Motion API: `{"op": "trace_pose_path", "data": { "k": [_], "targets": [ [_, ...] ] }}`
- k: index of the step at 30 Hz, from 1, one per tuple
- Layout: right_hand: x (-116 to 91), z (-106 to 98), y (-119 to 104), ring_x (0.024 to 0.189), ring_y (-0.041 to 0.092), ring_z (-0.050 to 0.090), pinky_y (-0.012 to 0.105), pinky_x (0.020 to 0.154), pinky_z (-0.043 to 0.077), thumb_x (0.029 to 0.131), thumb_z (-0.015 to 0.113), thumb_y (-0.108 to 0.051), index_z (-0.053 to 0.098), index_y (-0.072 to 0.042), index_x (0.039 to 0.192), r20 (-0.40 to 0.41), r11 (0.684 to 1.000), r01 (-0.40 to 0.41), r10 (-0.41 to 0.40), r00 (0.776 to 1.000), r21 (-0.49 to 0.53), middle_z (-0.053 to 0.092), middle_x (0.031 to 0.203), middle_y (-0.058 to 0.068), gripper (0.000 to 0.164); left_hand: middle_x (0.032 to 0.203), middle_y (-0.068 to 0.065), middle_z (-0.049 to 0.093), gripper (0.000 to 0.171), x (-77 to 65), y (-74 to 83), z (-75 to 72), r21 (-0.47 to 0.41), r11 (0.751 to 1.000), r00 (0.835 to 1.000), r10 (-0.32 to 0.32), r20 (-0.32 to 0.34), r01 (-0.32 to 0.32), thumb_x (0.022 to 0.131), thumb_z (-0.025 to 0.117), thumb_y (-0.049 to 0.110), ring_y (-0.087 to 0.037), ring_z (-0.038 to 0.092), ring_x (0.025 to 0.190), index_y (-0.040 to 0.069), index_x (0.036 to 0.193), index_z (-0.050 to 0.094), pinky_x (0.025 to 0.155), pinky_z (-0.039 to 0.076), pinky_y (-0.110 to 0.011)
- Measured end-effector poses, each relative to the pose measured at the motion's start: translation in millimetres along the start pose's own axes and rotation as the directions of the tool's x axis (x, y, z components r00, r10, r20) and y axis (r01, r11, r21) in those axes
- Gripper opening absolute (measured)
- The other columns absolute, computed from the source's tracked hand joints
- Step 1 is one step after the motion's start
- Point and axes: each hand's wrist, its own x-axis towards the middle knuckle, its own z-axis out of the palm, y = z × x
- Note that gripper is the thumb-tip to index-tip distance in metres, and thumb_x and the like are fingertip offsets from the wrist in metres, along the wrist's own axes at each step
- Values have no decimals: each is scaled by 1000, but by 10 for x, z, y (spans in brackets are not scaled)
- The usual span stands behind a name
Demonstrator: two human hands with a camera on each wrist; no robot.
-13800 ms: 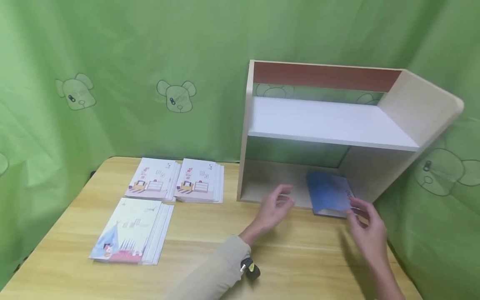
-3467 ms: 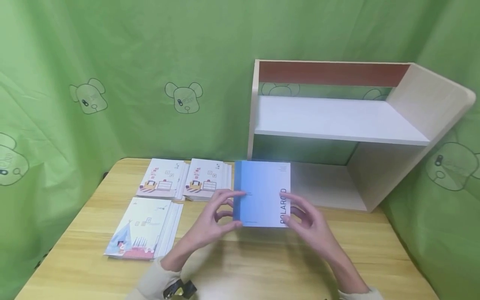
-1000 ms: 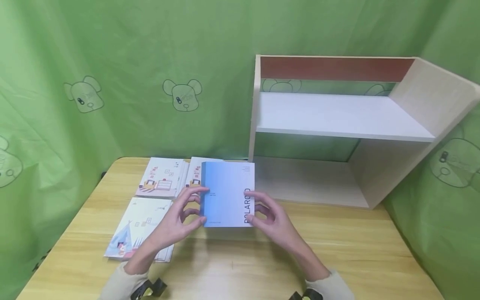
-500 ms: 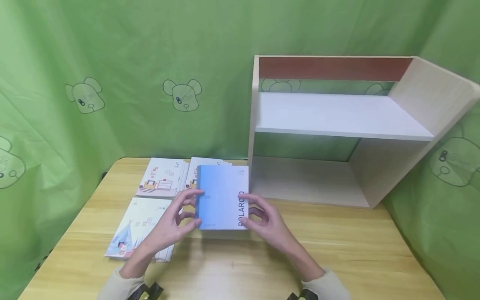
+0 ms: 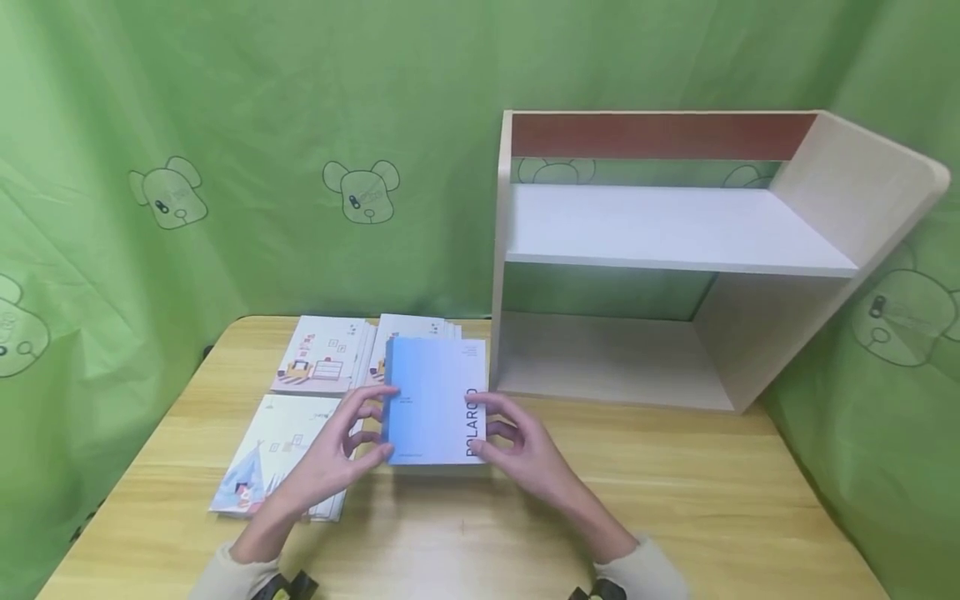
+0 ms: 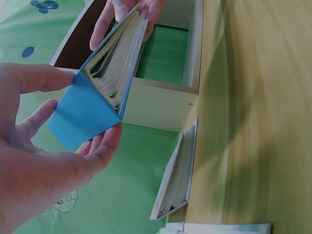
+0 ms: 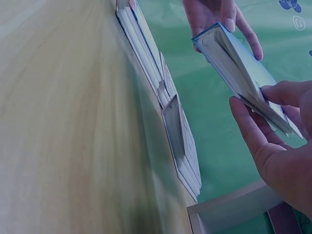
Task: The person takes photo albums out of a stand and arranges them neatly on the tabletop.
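Note:
A blue book lettered POLAROID is held above the table, its cover fading from blue to near white. My left hand grips the spine side, and its thumb and fingers span the blue spine in the left wrist view. On the opposite edge, my right hand pinches cover and pages, thumb on the front. The right wrist view shows the pages slightly parted between the covers. Behind the blue book, a white book stack is partly covered.
Another white stack lies at the table's back left, with a tent-pictured stack in front of it. A two-level wooden shelf stands at the back right. Green curtain surrounds the table.
The blue book lay on the lower shelf board at first; by 3.5 s ago both hands held it in front. Since then it has moved left, and lately slightly lower.

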Motion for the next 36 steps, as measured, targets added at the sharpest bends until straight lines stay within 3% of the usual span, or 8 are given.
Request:
{"op": "trace_pose_path", "data": {
  "k": [18,28,36],
  "targets": [
    [-29,158,149,105,32,68,39,85,63,89,71,8,57,-11,142,4,997,-78,78,997,-4,52,139,16,58,152,-10,39,70,-177,-141,-38,7,996,996,-87,1,87,88,75,0,-39,50,117,14,150,45,96,58,-44],
    [-70,256,212,105,38,66,35,83,63,88,71,9,58,-9,141,-29,990,-128,126,992,-62,56,131,19,58,153,-14,39,71,-264,-239,-16,19,991,991,-134,3,134,88,74,-2,-39,50,117,14,151,44,92,59,-39],
    [-105,343,293,100,37,69,36,77,64,87,73,7,57,-9,141,-10,986,-165,164,986,-40,58,123,23,58,152,-17,41,69,-366,-290,-60,53,987,988,-152,13,152,89,74,0,-41,51,117,13,150,45,90,60,-40]
  ]
}}
